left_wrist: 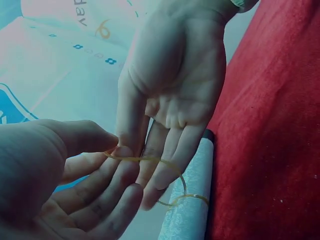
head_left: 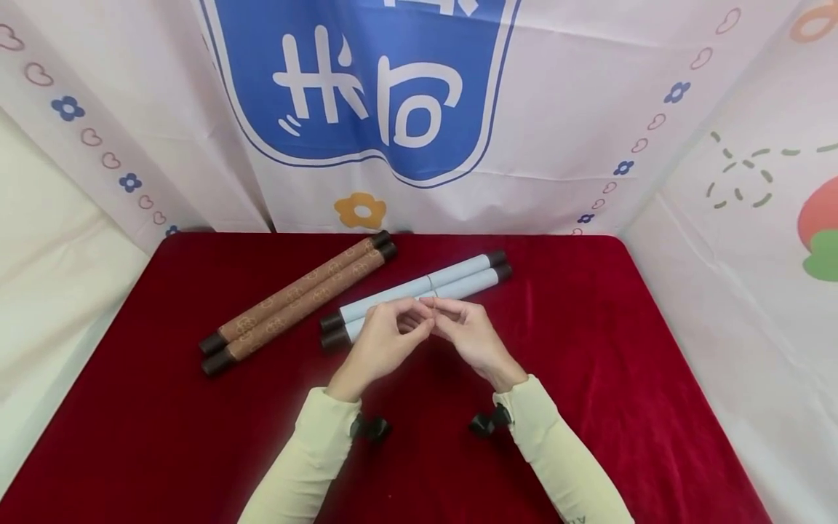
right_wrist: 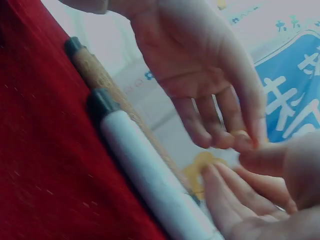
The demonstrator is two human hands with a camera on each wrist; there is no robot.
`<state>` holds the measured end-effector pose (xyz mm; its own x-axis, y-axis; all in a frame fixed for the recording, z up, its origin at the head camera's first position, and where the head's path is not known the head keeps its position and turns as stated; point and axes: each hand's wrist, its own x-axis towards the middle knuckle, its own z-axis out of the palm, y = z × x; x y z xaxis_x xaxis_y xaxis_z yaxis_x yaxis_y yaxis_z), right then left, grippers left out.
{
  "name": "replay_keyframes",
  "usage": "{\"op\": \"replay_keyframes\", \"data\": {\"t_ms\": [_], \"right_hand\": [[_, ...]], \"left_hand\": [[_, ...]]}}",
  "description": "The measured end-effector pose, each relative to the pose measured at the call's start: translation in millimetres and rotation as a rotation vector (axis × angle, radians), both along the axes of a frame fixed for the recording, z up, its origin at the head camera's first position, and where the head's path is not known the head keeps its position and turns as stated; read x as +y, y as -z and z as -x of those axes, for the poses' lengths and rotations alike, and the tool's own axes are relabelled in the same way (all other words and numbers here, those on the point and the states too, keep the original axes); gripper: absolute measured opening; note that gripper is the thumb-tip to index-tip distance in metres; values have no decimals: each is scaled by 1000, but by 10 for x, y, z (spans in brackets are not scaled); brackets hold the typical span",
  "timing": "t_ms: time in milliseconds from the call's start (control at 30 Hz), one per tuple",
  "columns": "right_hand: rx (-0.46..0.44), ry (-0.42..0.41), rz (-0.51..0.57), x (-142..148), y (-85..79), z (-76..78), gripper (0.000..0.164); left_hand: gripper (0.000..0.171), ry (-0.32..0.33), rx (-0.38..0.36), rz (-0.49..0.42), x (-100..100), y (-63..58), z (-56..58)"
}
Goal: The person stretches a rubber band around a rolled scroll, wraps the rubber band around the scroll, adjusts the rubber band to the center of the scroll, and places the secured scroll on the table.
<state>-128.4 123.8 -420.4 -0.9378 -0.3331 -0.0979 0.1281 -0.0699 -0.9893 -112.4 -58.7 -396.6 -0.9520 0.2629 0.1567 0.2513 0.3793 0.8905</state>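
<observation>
Two pale blue scrolls (head_left: 458, 287) with dark end caps lie side by side, slanting across the red cloth. A thin yellowish rubber band (left_wrist: 172, 167) circles them near the middle, and a loop of it stretches up to the fingertips. My left hand (head_left: 382, 342) pinches that loop between thumb and index finger. Meeting it tip to tip just above the nearer scroll, my right hand (head_left: 474, 338) also pinches the band with thumb and index finger. The other fingers of both hands are loosely bent. In the head view the hands cover part of the nearer blue scroll.
Two brown patterned scrolls (head_left: 301, 298) with dark ends lie side by side to the left of the blue ones. Red velvet cloth (head_left: 589, 349) covers the table. White printed curtains (head_left: 556, 109) stand behind it and along both sides.
</observation>
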Motion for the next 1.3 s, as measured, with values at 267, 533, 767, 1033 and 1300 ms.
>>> {"op": "replay_keyframes", "data": {"t_ms": [267, 533, 767, 1033, 1300], "right_hand": [[61, 220, 111, -17, 50, 19, 51], [146, 128, -36, 153, -6, 22, 67], [279, -28, -407, 324, -66, 31, 97], [370, -172, -677, 412, -82, 21, 118], [392, -224, -771, 498, -84, 50, 125]], "left_hand": [[14, 107, 49, -10, 3, 9, -35], [25, 212, 75, 113, -165, -16, -70], [31, 56, 155, 280, -617, -47, 121], [56, -114, 130, 563, -1294, 22, 445], [90, -113, -50, 726, -1730, 184, 650]]}}
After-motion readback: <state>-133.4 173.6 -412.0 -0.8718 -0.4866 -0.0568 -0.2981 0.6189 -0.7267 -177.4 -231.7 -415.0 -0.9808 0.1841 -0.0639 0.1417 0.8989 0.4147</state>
